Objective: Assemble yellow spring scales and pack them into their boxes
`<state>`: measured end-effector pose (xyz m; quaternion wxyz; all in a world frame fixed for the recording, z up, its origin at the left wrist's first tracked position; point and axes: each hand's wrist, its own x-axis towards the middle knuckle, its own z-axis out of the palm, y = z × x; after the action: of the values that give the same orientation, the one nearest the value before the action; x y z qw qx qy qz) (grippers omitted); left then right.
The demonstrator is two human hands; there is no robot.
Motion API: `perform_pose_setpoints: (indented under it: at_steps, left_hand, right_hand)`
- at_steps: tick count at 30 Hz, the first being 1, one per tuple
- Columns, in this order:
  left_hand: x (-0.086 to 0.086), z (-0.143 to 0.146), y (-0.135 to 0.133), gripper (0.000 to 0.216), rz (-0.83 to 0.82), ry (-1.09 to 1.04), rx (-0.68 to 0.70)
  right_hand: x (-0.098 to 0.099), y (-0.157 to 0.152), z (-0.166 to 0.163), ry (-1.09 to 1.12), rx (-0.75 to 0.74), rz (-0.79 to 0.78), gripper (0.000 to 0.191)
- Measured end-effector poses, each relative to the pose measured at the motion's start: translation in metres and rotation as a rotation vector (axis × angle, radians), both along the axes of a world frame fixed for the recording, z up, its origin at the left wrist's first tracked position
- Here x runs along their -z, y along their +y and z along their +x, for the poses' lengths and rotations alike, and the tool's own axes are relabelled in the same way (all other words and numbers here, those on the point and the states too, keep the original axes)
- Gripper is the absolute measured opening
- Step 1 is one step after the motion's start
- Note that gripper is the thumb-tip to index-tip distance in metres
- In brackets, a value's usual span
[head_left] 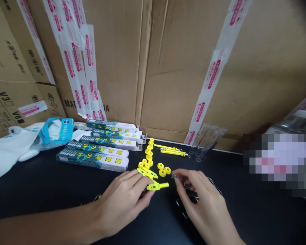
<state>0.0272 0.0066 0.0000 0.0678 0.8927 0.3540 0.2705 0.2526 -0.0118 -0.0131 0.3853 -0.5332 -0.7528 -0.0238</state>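
My left hand (126,190) is closed on a flat yellow plastic piece (155,186) with holes and a short stem pointing right. Just beyond its fingers lie more flat yellow pieces (151,174). Between thumb and forefinger, my right hand (201,194) pinches a small metal part (174,176), too small to name. Yellow rings (162,173) lie close to its fingertips. Beneath the right hand are bent metal wire pieces (179,202), partly hidden by it. Small yellow caps (144,164) sit in a cluster past the left hand.
Several slim printed boxes (94,158) lie at the back left, beside a blue and white plastic package (57,131). Yellow rods with metal hooks (173,152) and clear plastic tubes (206,139) are at the back. A taped cardboard wall (117,68) closes off the black table (91,183).
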Motion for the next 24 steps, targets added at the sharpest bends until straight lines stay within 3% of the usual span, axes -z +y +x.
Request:
perform_pose_setpoints:
  at_steps: [6,15,24]
  left_hand:
    - [-0.0004,0.0068,0.0098,0.013,-0.019,-0.005,0.018]
    - [0.0007,0.0018,0.0059,0.011,-0.161,-0.046,-0.016]
    - [0.0001,0.0003,0.0072,0.006,-0.206,-0.081,-0.016]
  right_hand:
    - [0.0005,-0.0043,-0.0017,0.222,-0.220,-0.116,0.013]
    - [0.0003,-0.0022,-0.0027,0.374,-0.160,-0.199,0.013]
    - [-0.0022,-0.0004,-0.0060,0.374,-0.197,-0.236,0.015]
